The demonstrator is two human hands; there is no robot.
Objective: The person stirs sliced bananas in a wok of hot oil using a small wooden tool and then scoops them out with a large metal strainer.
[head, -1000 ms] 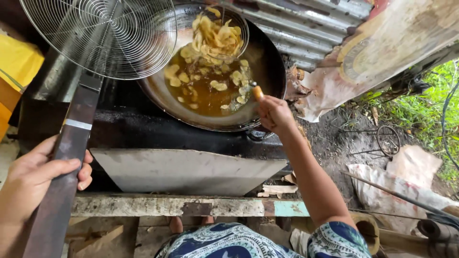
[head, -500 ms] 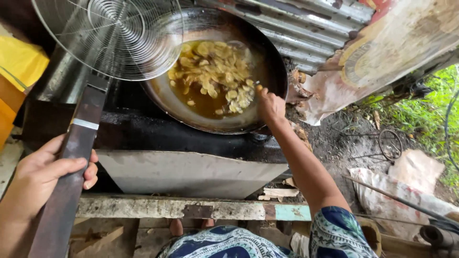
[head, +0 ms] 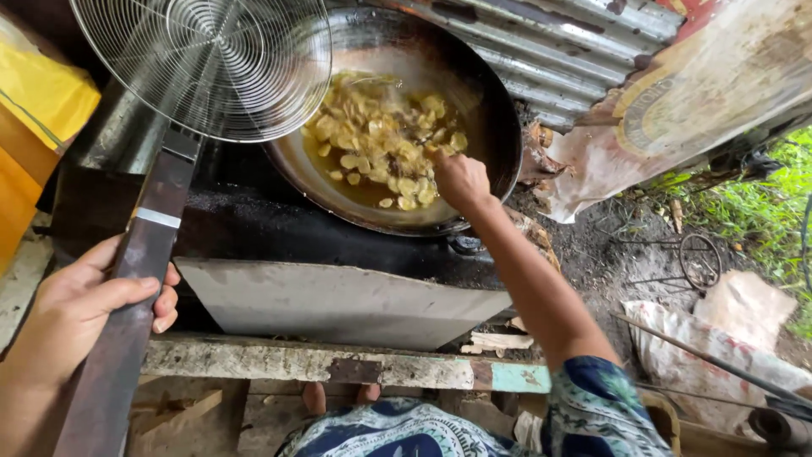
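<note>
1. The left hand (head: pixel 89 309) is wrapped around the dark handle (head: pixel 127 305) of a round wire skimmer (head: pixel 203 63), raised beside the wok (head: pixel 474 110)
2. The right hand (head: pixel 461 179) is closed over the wok's near rim, above yellow chips (head: pixel 381 140) frying in oil; what it grips is hidden

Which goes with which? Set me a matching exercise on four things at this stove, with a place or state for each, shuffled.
Things:
1. wire skimmer
2. pale slices
3. left hand
4. right hand

Places or states:
a. in the oil in the wok
b. fisted over the wok's near side
c. raised over the wok's left edge
d. gripping a long dark handle

Pairs: 1-c, 2-a, 3-d, 4-b
</note>
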